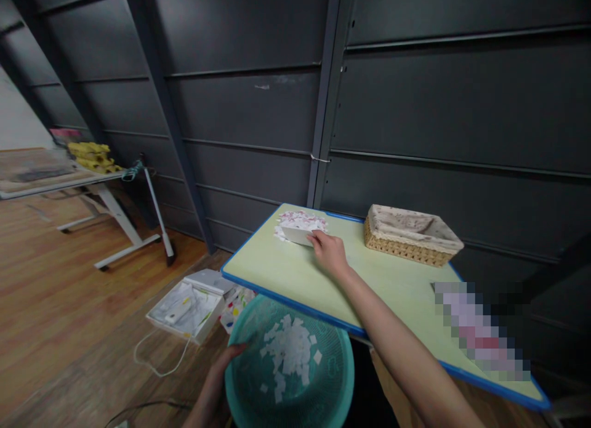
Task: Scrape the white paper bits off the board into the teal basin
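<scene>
My right hand (329, 252) is closed on the right end of a flat, pale rectangular card (297, 235), held above the table at the near side of a heap of small white and pinkish paper pieces (302, 220). My left hand (229, 356) grips the left rim of a green plastic basket (341, 366), its thumb over the edge and the other fingers hidden. White square paper scraps (289, 348) lie inside this basket, below the table's front edge.
The yellow-topped table (268, 262) has a blue edge. A lined wicker basket (410, 234) stands at its back right, with a blurred-out item (480, 332) nearer. An open white box (184, 308) with a cable sits on the floor left; a dark panelled wall (249, 120) rises behind.
</scene>
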`<state>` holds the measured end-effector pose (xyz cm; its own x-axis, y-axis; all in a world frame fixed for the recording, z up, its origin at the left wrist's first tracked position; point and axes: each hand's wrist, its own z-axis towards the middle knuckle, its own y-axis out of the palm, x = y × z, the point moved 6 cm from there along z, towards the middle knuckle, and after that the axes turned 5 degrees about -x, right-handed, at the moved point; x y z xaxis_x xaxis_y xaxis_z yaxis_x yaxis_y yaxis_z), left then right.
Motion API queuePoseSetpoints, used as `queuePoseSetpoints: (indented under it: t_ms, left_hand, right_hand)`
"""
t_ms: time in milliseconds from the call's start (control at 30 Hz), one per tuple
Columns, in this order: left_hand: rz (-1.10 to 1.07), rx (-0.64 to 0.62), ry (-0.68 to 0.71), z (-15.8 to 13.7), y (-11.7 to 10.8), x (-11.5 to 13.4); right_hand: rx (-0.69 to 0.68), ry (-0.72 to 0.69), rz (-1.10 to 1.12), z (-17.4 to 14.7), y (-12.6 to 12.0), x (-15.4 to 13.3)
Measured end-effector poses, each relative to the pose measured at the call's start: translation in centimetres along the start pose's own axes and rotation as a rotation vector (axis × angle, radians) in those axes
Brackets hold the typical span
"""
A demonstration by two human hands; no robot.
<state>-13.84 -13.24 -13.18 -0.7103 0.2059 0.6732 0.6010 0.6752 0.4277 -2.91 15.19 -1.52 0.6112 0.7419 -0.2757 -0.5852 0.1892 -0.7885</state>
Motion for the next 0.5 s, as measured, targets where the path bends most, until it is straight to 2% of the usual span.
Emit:
queuePoseSetpoints:
  t_ms: [233,500]
  left_hand:
    - [-0.023,-0.031,-0.005,-0.2,0.5,0.2]
    - [-0.027,-0.017,-0.047,0.1,0.0,-0.3]
  right_hand:
    - [0.075,0.147,-0.017,0.2,-1.7,1.1]
    - [0.003,0.087,0.028,0.5,0.0,1.0]
